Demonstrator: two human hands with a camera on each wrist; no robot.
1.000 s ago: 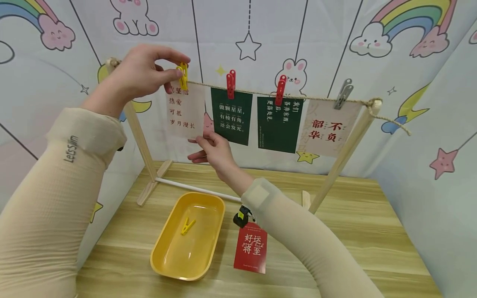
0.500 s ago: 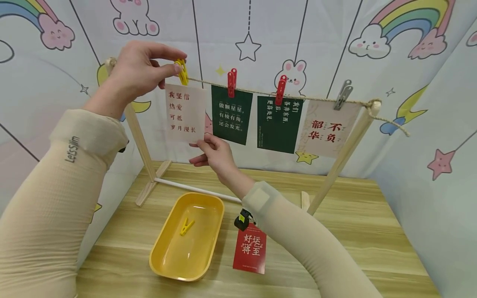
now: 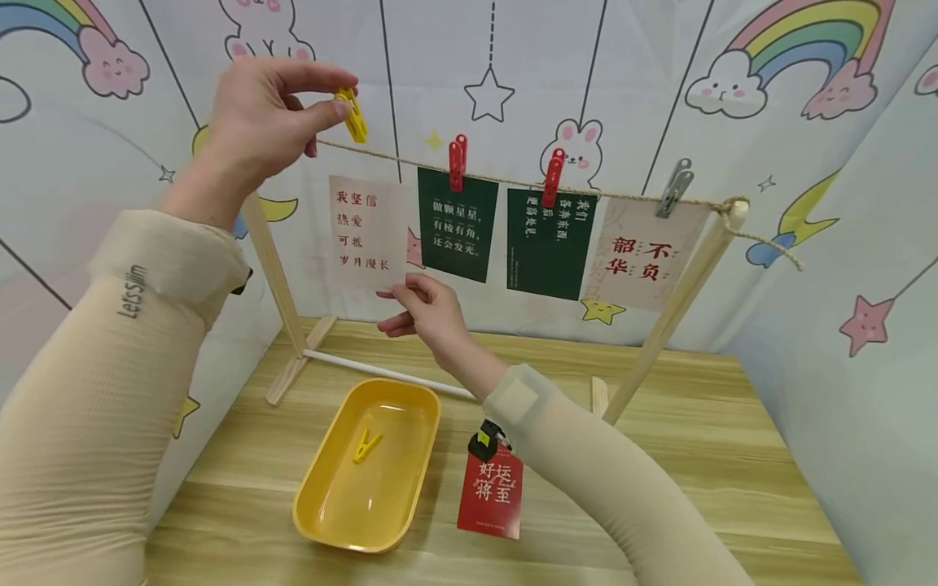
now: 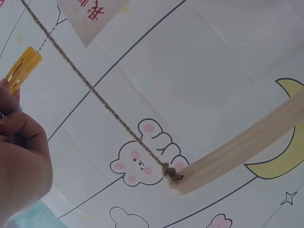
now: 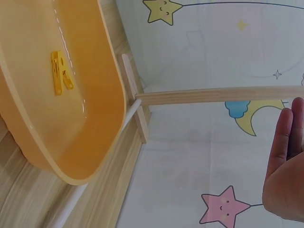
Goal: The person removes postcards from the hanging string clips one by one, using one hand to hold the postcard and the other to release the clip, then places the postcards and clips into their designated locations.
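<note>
My left hand (image 3: 260, 118) pinches a yellow clothespin (image 3: 353, 115) between thumb and fingertips, just above the twine line (image 3: 425, 169). In the left wrist view the clothespin (image 4: 23, 69) stands apart from the twine (image 4: 90, 88). With thumb and finger my right hand (image 3: 432, 313) pinches the lower right corner of a pale card (image 3: 369, 232) with red characters. The card's top edge is below the twine. Beside it, two green cards (image 3: 458, 224) hang from red clothespins (image 3: 457, 165), and another pale card (image 3: 645, 252) hangs from a grey clothespin (image 3: 674, 189).
A yellow tray (image 3: 311, 496) on the wooden table holds one yellow clothespin (image 3: 366, 446). To its right lies a red card (image 3: 491, 496), partly behind the right wrist's camera. Wooden posts (image 3: 670, 325) hold the line, with a white rod (image 3: 388, 373) low between them.
My left hand has lifted the yellow clothespin up and left, off the twine and the pale card. My right hand has drawn that card down, away from the line.
</note>
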